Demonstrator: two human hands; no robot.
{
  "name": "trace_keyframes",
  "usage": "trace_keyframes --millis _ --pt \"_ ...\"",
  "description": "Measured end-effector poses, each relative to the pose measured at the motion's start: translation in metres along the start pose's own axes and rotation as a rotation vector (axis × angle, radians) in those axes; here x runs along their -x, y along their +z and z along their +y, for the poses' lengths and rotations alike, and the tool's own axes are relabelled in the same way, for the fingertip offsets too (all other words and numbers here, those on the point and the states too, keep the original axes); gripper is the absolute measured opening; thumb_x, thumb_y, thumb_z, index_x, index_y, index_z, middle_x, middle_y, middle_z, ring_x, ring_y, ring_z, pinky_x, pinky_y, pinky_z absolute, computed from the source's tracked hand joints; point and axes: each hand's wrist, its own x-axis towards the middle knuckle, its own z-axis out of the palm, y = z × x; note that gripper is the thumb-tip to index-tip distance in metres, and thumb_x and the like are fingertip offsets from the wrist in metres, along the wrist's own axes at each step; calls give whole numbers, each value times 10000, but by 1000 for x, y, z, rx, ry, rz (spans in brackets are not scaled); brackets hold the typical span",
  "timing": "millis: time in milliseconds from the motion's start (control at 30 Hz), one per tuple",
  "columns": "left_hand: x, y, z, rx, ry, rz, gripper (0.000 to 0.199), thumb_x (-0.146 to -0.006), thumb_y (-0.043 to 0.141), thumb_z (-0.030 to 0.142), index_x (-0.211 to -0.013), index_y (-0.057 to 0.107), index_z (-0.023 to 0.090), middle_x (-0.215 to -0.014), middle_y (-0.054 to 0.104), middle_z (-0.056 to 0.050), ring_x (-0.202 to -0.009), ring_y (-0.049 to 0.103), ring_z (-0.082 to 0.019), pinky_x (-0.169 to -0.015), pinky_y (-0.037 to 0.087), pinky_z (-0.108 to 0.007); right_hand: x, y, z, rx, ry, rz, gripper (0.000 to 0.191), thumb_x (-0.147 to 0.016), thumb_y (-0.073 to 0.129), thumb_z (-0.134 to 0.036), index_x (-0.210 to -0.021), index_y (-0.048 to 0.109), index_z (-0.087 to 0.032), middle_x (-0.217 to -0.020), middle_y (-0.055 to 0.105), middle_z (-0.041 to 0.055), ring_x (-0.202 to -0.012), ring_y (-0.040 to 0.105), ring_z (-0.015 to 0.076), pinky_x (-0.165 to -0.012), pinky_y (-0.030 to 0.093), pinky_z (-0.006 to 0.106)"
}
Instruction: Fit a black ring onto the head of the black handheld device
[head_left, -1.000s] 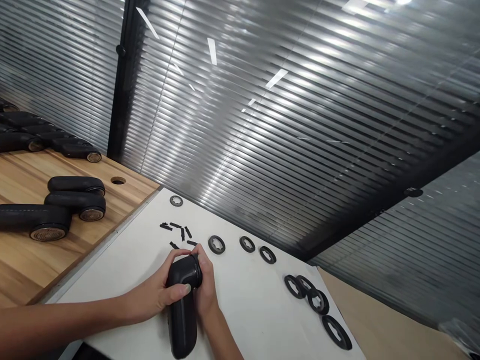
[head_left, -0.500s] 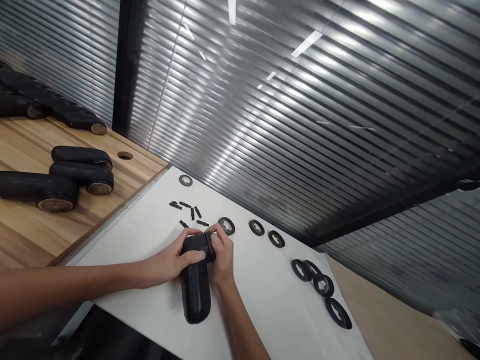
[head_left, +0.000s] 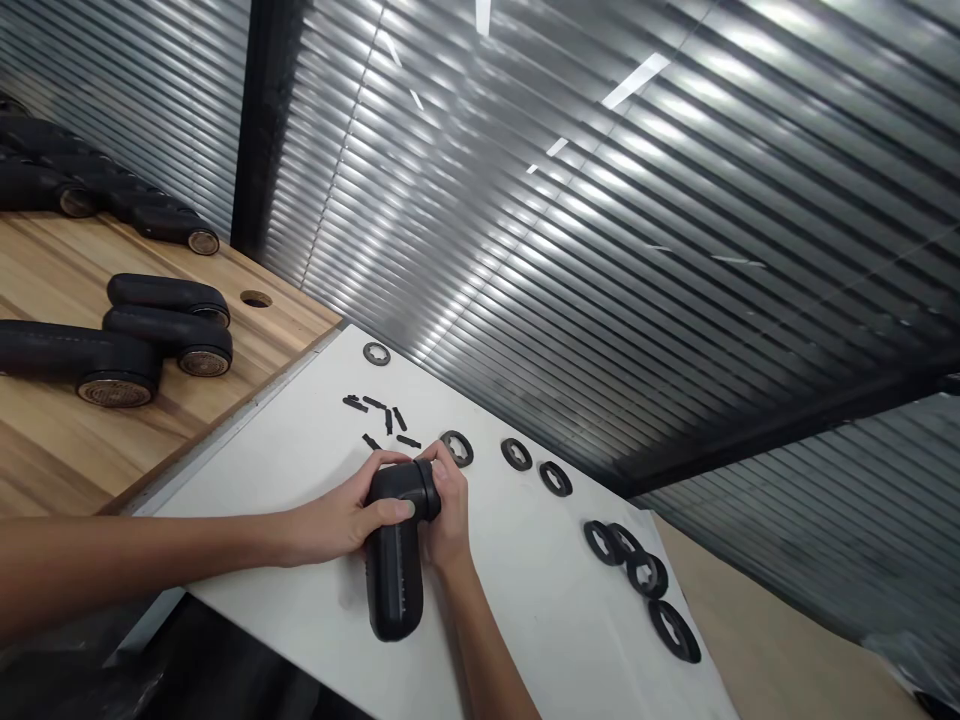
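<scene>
While the left hand (head_left: 336,522) wraps the body of a black lint shaver (head_left: 394,575), its thumb pressed against the side, the right hand (head_left: 448,508) cups the shaver's round head with curled fingers. Held between them, the shaver points down over a white board (head_left: 510,610); whether its lower end touches the board is hard to tell. Just beyond lie small black strips (head_left: 379,412) and black rings (head_left: 457,449) with star-shaped holes, with further rings (head_left: 646,575) off to the right. Farther left, more shavers (head_left: 169,325) lie on a wooden table (head_left: 52,470), and window blinds (head_left: 600,200) fill the background.
</scene>
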Motion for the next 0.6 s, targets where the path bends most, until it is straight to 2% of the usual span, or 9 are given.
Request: trace_keyframes --millis 200,367,600 --pt "2 0 2 -34 5 -21 593 -863 660 506 -1355 443 257 -1139 589 -58 -996 549 -240 -874 452 -382 2 5 3 -77 46 14 439 -957 394 -597 -742 429 -216 -644 397 -28 -593 373 143 -569 311 303" --pt "3 0 5 -26 72 -51 547 -888 637 495 -1333 447 239 -1261 568 -69 -1168 526 -265 -1011 427 -413 8 12 9 -222 97 27 424 -951 418 -606 -771 398 -223 -654 370 -39 -590 358 139 -575 316 297" --pt "6 -1 1 -38 132 -63 584 -892 651 535 -1345 433 237 -1300 547 -81 -1197 514 -263 -1053 398 -418 11 16 7 -265 168 -3 427 -947 450 -595 -749 386 -223 -672 339 -36 -603 337 138 -584 344 287"
